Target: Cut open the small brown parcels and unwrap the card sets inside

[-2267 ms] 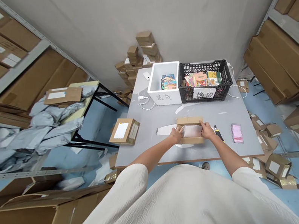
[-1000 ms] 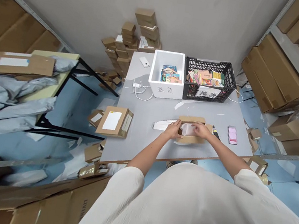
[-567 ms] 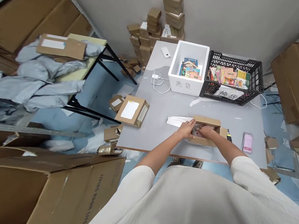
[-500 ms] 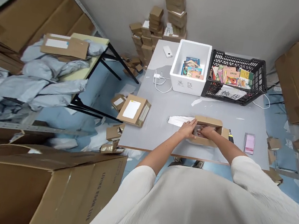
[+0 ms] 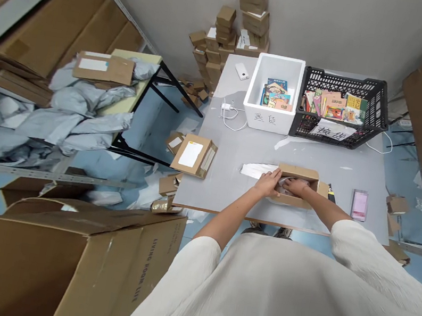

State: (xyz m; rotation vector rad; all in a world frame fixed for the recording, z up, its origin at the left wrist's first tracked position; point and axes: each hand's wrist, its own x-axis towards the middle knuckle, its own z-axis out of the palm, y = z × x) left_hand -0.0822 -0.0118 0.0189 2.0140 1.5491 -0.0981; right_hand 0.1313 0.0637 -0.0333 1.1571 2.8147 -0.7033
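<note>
While one open, rectangular brown cardboard box (image 5: pixel 300 171) lies on the grey counter (image 5: pixel 233 145), the left hand (image 5: pixel 267 183) rests at its left end and the right hand (image 5: pixel 296 187), blocking the contents, reaches inside; whether either's fingers grasp anything, I cannot tell. Nearby are one flat white strip (image 5: pixel 255 170), one black-and-yellow tool (image 5: pixel 331 196), one pink-screened phone (image 5: pixel 359 204), one labelled brown carton (image 5: pixel 195 156); behind, one white foam bin (image 5: pixel 258 119) and one black plastic crate (image 5: pixel 304 125).

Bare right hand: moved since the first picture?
Yes: the right hand moved left relative to the black plastic crate, from the right end of the brown cardboard box to inside it.
</note>
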